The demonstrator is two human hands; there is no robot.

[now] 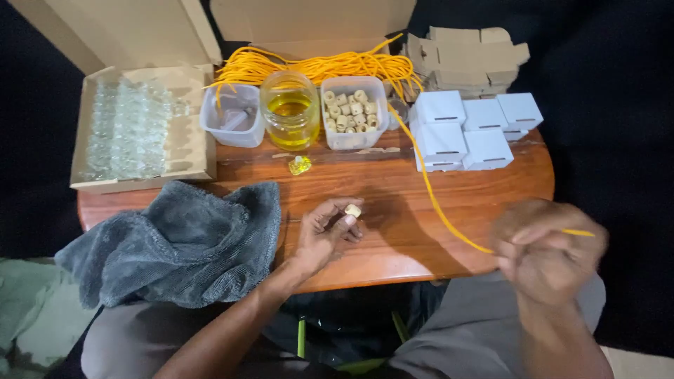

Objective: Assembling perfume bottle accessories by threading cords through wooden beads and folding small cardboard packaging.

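Observation:
My left hand (pixel 324 231) rests on the wooden table (pixel 393 210) and pinches a small cream cork bead (pixel 353 210) between thumb and fingers. My right hand (pixel 546 249), blurred, is off the table's right edge and grips a yellow cord (pixel 430 184). The cord runs up across the table to a pile of yellow cord (pixel 316 67) at the back. A short end of the cord sticks out to the right of my fist.
A grey towel (pixel 179 242) lies at the front left. Behind stand a cardboard box of small glass bottles (pixel 130 126), a plastic tub (pixel 233 116), a jar of yellow liquid (pixel 289 109), a tub of cork beads (pixel 353 112), white boxes (pixel 474 130), folded brown cartons (pixel 469 60), and one small filled bottle (pixel 300 165).

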